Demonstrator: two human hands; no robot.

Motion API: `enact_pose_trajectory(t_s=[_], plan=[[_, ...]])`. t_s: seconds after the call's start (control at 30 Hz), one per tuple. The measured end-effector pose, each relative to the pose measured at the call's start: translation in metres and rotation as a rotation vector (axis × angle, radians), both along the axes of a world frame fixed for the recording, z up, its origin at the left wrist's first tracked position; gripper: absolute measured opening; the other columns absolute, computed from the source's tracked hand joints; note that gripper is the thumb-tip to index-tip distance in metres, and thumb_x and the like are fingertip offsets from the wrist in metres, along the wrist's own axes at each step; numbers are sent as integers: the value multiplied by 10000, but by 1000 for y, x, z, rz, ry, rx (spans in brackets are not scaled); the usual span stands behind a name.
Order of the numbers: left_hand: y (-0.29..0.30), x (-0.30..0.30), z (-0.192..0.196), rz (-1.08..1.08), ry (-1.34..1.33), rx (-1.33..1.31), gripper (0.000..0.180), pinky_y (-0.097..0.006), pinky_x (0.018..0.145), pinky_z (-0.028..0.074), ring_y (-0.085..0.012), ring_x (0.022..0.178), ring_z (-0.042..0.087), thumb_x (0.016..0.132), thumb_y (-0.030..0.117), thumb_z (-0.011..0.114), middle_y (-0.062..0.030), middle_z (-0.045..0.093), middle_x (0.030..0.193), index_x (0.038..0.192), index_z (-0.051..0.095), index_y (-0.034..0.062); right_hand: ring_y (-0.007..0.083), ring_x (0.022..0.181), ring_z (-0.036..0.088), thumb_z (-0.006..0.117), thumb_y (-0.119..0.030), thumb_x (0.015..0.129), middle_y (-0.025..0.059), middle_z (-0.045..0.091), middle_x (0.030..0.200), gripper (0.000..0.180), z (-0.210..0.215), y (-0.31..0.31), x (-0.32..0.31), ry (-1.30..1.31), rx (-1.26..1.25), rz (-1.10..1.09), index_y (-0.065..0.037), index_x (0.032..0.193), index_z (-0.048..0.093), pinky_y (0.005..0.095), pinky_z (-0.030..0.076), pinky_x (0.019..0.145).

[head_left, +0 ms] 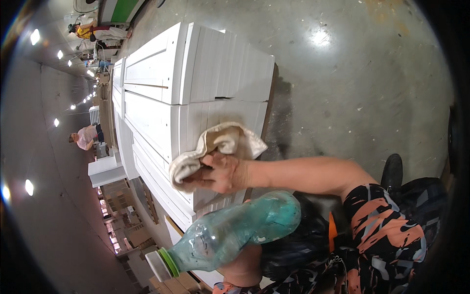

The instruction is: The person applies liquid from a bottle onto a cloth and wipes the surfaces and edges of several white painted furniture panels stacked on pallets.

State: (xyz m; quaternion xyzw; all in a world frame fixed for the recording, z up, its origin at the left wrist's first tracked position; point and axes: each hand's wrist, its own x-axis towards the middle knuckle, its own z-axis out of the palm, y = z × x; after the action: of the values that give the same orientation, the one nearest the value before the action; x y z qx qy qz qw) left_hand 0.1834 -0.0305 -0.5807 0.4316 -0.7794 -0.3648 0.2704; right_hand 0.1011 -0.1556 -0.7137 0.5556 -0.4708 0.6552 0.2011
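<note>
Bunched under the fingers of my right hand [223,174] is a cream cloth [230,139]. It lies pressed against the edge faces of a stack of white panels [225,73]. Below it in the picture, a dented, see-through teal plastic bottle [235,230] with a white cap and a light green ring points toward the lower left. My left hand grips this bottle from behind; the wrist [245,267] shows, while most of the fingers are hidden by it. Grooved white boards [152,59] form the top of the stack.
Grey concrete floor [342,93] spreads along the right. One person [90,134] stands beyond the panels, another in a yellow top [85,32] farther off. Brown cartons [117,198] and a white block-shaped piece [105,171] lie at the left. My dark shoe [393,171] shows.
</note>
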Motion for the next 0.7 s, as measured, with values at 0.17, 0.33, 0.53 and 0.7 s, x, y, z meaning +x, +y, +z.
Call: enact_pose_trajectory(t_s=[0.17, 0.33, 0.53, 0.7], plan=[[8, 3, 11, -11, 465, 383, 516, -479, 945, 462, -298, 1089, 573, 917, 391, 574, -114, 554, 1222, 1298, 379, 103, 348, 1135, 457, 673, -189, 759, 62, 582, 1289, 414, 22, -2, -68, -336, 4, -217, -59, 1152, 648, 437, 427, 932], [1, -12, 1, 256, 543, 282, 574, -477, 871, 513, -307, 955, 621, 722, 260, 659, -181, 607, 1077, 1212, 520, -5, 326, 1126, 476, 657, -261, 782, 67, 607, 1227, 427, 3, -1, 0, 97, 70, -249, -115, 1183, 654, 442, 372, 1033], [7, -9, 3, 317, 390, 125, 603, -439, 836, 528, -294, 939, 621, 706, 302, 679, -158, 609, 1061, 1192, 515, -15, 315, 1194, 474, 608, -195, 772, 73, 575, 1216, 582, -19, -4, -49, -397, 31, -27, -143, 1343, 506, 497, 294, 1103], [1, -4, -8, 181, 131, 2, 561, -434, 856, 517, -288, 926, 635, 770, 336, 675, -152, 624, 1048, 1199, 499, 21, 347, 1234, 460, 594, -168, 770, 126, 588, 1215, 533, -60, 0, -51, -631, 256, -171, -71, 1291, 531, 539, 268, 1105]])
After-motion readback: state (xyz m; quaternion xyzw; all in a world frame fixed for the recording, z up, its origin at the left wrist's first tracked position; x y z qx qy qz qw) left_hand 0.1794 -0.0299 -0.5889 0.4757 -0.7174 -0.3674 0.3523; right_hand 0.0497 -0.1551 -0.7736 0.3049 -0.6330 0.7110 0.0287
